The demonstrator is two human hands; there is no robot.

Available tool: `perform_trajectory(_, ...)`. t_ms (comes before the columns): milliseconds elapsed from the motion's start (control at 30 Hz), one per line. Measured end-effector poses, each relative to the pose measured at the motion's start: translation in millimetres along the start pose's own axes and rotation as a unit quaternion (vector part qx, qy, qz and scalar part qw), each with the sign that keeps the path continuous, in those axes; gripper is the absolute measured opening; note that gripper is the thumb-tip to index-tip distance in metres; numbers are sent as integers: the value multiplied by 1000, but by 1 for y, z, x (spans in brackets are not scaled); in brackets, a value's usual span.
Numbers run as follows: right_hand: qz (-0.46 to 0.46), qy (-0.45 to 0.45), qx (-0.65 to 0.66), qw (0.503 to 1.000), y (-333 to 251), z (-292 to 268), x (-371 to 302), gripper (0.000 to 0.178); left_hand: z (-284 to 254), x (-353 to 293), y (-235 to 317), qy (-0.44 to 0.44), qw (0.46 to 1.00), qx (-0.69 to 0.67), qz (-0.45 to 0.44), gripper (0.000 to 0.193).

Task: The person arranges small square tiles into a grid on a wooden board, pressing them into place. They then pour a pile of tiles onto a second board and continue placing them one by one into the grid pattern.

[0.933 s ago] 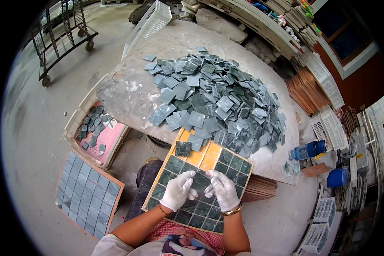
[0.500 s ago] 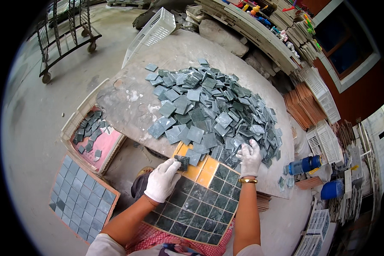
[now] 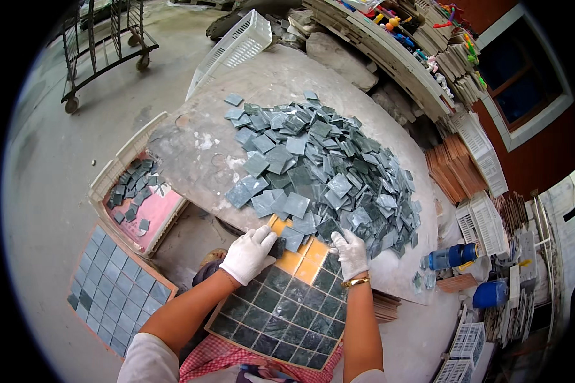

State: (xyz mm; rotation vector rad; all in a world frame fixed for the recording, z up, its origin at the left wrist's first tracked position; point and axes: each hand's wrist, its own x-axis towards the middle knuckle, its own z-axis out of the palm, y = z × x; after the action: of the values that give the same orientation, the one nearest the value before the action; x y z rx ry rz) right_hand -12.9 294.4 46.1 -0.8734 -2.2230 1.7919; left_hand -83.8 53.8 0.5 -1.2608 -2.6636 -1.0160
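Note:
Both my hands wear white gloves. My left hand (image 3: 252, 255) is closed on a dark green square stone tile (image 3: 278, 247), held over the upper left of a yellow tray (image 3: 308, 268). Rows of dark green tiles (image 3: 286, 309) fill most of that tray, leaving yellow showing along its far side. My right hand (image 3: 350, 254) is at the tray's far right corner, fingers pinched on another dark tile (image 3: 328, 228) by the pile's near edge. Beyond lies a large heap of loose grey-green tiles (image 3: 338, 159). A loose grey tile (image 3: 292, 239) overlaps the tray's far edge.
The heap rests on a grey worktable (image 3: 185, 147). To the left are a crate with a pink bottom (image 3: 153, 214) holding tile pieces, and a finished-looking tile panel (image 3: 118, 274). A blue-capped bottle (image 3: 450, 256), white baskets (image 3: 485, 223) and a wheeled rack (image 3: 102, 51) stand around.
My right hand has come left from the heap to the tray's far corner, a tile at its fingertips. My left hand has shifted slightly right and turned its tile.

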Motion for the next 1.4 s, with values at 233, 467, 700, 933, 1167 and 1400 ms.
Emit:
perform_trajectory(233, 29, -71, 19, 997, 33, -9, -31, 36, -1, 4, -1, -25, 1000, -13, 4, 57)
perform_trajectory(467, -132, -18, -190, 973, 44, 7, -50, 28, -25, 8, -9, 17, 1000, 21, -4, 56)
perform_trajectory(700, -106, -14, -219, 970, 29, 4, -56, 25, -37, 52, -21, 32, 999, 38, 0, 54)
perform_trajectory(933, -220, -7, -400, 890, 21, 17, -56, 28, -34, 57, -8, 65, 996, 27, 55, 53)
perform_trajectory(1167, -279, 55, -387, 877, 2, 71, -32, 48, 8, 38, 3, 20, 999, -28, 6, 48)
perform_trajectory(1400, -309, 39, -405, 860, 20, 85, -49, 39, -8, -8, -1, 117, 970, -187, -103, 31)
